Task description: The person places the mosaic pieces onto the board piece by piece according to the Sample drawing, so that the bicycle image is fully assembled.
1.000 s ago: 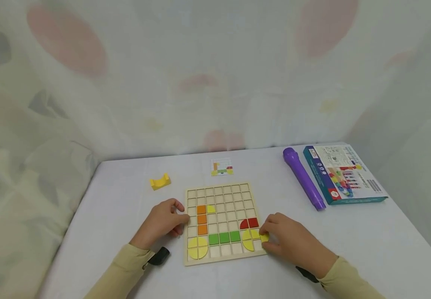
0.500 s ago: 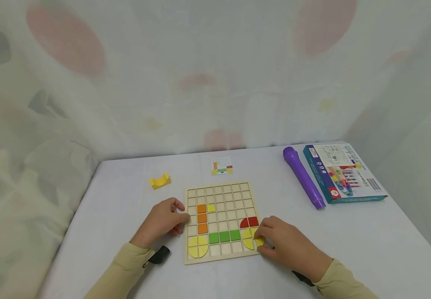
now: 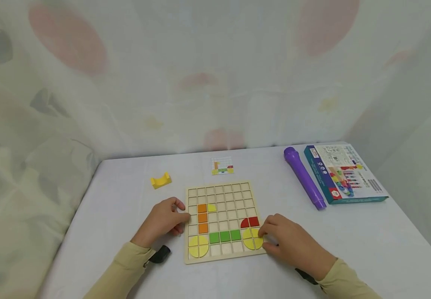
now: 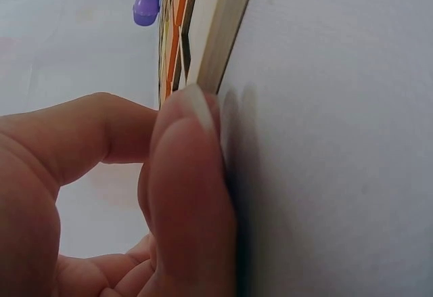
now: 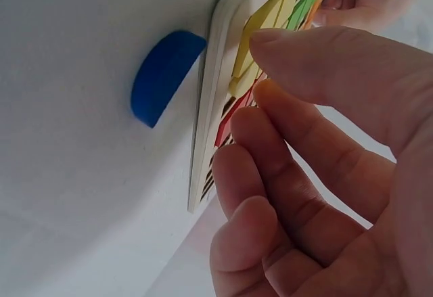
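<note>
A wooden grid board (image 3: 234,205) lies on the table with coloured tiles in its cells. At its left edge is my left hand (image 3: 161,218), the thumb tip right at the wooden rim in the left wrist view. My right hand (image 3: 290,243) is at the lower right corner, thumb and index finger apart beside a yellow circle (image 3: 252,239) made of quarter tiles. Red tiles (image 3: 253,221) sit just above that circle. Green tiles (image 3: 224,236) run along to its left, and orange tiles (image 3: 202,217) form a column. A blue half-round piece (image 5: 164,77) lies off the board near my right hand.
Behind the board lies a small pattern card (image 3: 222,165). A yellow cradle-shaped piece (image 3: 161,181) stands to the back left. At the back right are a purple microphone-shaped tube (image 3: 305,178) and a printed box (image 3: 344,172).
The yellow quarter tile in my right fingers has moved left into the corner cell, completing the circle's outline. My right fingers have parted from it; the left hand has stayed at the edge.
</note>
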Motion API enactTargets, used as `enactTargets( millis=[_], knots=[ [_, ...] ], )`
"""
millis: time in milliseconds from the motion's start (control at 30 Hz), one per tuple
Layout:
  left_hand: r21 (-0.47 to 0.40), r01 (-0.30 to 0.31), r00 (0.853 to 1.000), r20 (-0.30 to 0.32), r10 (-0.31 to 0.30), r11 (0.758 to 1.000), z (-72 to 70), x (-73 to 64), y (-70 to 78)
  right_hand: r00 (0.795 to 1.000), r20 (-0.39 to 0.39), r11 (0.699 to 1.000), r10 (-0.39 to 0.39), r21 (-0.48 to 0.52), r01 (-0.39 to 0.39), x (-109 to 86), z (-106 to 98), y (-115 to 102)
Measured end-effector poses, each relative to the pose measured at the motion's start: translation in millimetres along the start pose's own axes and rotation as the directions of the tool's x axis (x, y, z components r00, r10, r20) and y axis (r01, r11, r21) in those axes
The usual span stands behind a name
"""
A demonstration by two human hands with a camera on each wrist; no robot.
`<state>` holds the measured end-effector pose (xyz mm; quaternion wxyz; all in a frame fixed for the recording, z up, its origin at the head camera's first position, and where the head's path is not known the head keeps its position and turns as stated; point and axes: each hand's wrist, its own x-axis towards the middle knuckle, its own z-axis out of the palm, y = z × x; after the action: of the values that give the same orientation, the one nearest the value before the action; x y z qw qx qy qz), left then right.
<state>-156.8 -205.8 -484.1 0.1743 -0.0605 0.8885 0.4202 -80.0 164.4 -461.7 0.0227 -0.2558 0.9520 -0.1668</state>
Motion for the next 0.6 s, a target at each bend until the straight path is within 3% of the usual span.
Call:
enactTargets(
  millis=[267, 600],
  knots=[
    [0.004, 0.009, 1.000, 0.000, -0.009, 1.000, 0.4, -1.2, -1.4, 0.999, 0.041, 1.000, 0.005, 0.023, -0.006, 4.7, 1.9, -1.5],
    [-0.005, 0.000, 1.000, -0.001, 0.000, 1.000, 0.9, 0.9, -1.6, 1.000, 0.025, 1.000, 0.003, -0.003, -0.003, 3.1, 2.0, 0.6]
  ],
)
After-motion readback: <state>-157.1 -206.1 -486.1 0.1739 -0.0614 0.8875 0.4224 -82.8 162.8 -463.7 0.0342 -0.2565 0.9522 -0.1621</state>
